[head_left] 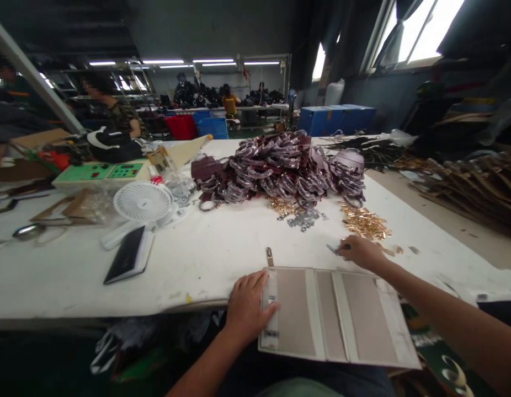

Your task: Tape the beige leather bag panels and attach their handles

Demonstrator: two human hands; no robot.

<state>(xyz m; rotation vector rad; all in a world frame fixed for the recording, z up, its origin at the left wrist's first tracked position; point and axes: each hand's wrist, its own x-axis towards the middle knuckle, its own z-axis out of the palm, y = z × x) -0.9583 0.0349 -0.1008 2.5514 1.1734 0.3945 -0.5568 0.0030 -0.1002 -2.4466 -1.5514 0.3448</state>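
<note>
A beige bag panel point(294, 314) with paler strips across it lies flat at the table's front edge, partly overhanging it. My left hand point(247, 303) rests on its left end, fingers stretched out and thumb apart on the surface. Under the thumb side shows a small metal fitting point(272, 299). A short strap with a metal end point(269, 255) sticks out past the panel's top left corner. Beyond the panel, my right hand point(357, 251) is closed in a pinch at a small grey metal piece point(332, 250). Close by lies a pile of gold-coloured metal parts point(365, 223).
A heap of plastic-wrapped maroon bag pieces point(276, 168) fills the table's middle back, with grey metal plates point(304, 219) before it. To the left are a white fan point(143, 201), a black notebook point(129, 255) and a green-panelled machine point(102, 172). Brown pieces point(479, 190) are stacked right.
</note>
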